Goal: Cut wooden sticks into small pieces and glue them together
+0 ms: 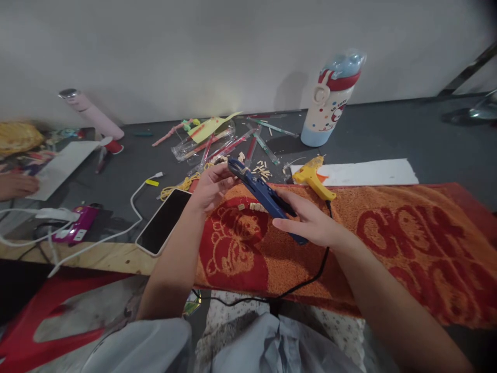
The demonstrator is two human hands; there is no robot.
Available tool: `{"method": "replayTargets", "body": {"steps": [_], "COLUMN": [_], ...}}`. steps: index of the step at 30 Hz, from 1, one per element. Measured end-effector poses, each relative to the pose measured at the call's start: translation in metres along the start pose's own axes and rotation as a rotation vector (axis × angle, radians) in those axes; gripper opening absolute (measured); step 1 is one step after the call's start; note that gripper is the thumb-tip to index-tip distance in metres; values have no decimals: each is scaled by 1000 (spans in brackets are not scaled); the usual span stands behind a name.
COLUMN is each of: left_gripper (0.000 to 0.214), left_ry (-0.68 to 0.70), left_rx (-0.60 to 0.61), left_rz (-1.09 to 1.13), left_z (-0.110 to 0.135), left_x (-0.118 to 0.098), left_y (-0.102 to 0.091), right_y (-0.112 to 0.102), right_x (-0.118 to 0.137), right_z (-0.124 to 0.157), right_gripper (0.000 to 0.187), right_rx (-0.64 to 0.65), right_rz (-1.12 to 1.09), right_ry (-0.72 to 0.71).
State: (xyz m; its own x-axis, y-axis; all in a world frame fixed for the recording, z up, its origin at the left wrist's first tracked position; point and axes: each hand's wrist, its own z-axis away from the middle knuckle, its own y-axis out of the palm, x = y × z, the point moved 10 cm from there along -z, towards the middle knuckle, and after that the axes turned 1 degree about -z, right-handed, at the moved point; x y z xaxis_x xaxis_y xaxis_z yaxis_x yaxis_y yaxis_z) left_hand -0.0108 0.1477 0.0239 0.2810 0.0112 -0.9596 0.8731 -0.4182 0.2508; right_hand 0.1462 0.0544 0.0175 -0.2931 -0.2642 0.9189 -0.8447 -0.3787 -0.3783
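My right hand (306,215) is wrapped around the handles of a blue plier-like cutter (258,190), held slantwise above the orange towel. At the cutter's far head, my left hand (213,185) is closed in a pinch. Whatever sits between its fingertips is too small or hidden to make out. Below the tool, a short row of small wooden pieces (258,207) lies on the orange and red towel (295,269). Behind the cutter's head, more short wooden pieces (261,170) are scattered on the dark table.
A yellow glue gun (313,177) rests on a white strip (368,173), its black cord crossing the towel. A bottle (330,103) stands behind. Left are a phone (163,223), yellow cord (176,189), a purple power strip (75,225) and another person's hand (17,185).
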Motion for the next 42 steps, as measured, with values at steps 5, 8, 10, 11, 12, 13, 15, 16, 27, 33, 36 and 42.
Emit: {"method": "replayTargets", "body": {"steps": [5,8,10,11,12,13,15,16,27,33,36,42], "left_gripper": [37,38,40,40,41,41,42,42,48,45,43,44], "left_ry": [-9,-9,-10,-12,-13,-14,-17,-18,-48,-48,-56,-70], "left_rx": [-19,-13,-9,-7,-6,-7,-14,-19,-52,-64,-80,-101], "left_rz": [-7,-14,-15,-15,-13,-12,-10,-9,-13,13,27,40], "left_z": [0,0,-1,-1,-1,-1,-1,-1,0,-1,-2,-1], "left_x": [1,1,1,1,2,2,3,3,6,7,10,13], "left_y": [-1,1,1,1,1,1,0,-1,-2,-3,-5,-6], "right_y": [0,0,0,0,0,1,0,0,2,3,3,3], "right_x": [-3,-5,-7,-8,-9,-10,-11,-11,-11,-9,-10,-9], "right_z": [0,0,0,0,0,0,0,0,-1,-1,-1,-2], "right_gripper": [67,69,70,71,72,72,73,73,69,68,67,65], "right_rx": [9,8,10,11,13,13,10,10,58,72,63,62], "right_rz": [-42,-68,-93,-106,-118,-127,-140,-144,-159,-178,-177,-180], "right_ry": [27,46,53,56,59,62,70,73,125,126,125,112]}}
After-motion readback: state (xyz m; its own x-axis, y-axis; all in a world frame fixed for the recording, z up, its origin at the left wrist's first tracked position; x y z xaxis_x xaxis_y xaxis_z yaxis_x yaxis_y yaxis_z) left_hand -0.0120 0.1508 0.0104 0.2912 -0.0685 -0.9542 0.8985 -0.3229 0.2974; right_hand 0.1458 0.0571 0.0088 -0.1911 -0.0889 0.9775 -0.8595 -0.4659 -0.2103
